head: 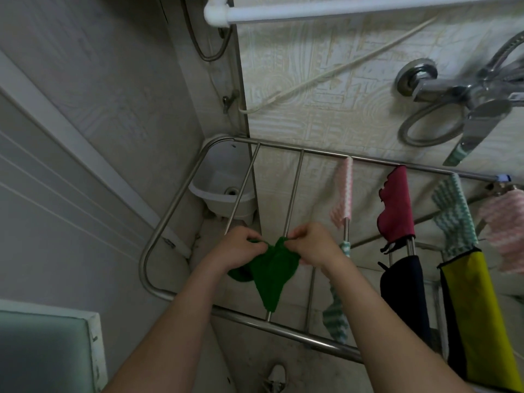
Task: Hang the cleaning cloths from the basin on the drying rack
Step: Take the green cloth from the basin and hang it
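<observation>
Both hands pinch the top edge of the green cloth (pixel 272 276), left hand (pixel 238 248) and right hand (pixel 312 245) with fingers curled on it. Cloth sits on a rod (pixel 295 182) of the drying rack (pixel 170 211), long axis along the rod, narrow end pointing at the near rail. Fuzzy, soft, bunched. Rack is shiny metal tube, rounded corners. Pink striped cloth (pixel 344 191), red cloth (pixel 395 205) and yellow cloth (pixel 479 321) hang on rods to the right. White plastic basin (pixel 224 177) in the far corner.
</observation>
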A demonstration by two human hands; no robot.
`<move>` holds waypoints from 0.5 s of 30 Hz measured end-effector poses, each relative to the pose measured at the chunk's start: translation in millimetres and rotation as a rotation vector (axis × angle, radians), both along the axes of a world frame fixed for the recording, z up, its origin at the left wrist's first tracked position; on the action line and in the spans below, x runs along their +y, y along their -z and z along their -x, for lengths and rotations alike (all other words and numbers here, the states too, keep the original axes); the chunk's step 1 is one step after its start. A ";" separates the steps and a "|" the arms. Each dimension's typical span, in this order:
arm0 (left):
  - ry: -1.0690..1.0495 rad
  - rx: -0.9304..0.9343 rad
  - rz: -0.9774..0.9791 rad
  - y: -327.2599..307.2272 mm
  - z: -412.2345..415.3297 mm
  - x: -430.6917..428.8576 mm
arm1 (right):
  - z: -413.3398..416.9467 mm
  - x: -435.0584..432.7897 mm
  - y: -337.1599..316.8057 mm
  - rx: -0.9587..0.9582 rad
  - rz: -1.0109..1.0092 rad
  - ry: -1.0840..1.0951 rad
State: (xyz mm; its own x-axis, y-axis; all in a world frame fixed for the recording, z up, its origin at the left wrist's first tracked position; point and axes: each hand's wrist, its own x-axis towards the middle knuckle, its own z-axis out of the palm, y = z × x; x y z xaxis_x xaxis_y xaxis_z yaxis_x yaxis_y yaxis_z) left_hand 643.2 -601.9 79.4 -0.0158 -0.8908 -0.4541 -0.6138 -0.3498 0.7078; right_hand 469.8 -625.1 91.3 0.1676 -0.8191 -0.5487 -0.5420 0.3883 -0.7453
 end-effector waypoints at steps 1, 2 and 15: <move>-0.009 0.070 -0.025 -3.9 -1.8 0.4 | 3.5 -0.7 -2.1 0.035 -0.012 -0.059; -0.013 0.158 -0.054 -8.9 -4.1 1.2 | 6.8 -2.0 -4.7 0.060 -0.023 -0.106; -0.120 0.586 -0.090 -25.9 3.5 -1.3 | 13.1 -3.8 -0.8 -0.262 -0.212 -0.057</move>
State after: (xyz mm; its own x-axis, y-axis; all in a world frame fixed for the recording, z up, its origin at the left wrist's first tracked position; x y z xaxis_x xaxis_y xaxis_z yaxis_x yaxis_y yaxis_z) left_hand 639.8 -603.2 105.3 -0.1879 -0.8606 -0.4734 -0.0832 -0.4663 0.8807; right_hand 456.7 -629.0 92.1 0.3676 -0.6765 -0.6382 -0.3684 0.5242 -0.7678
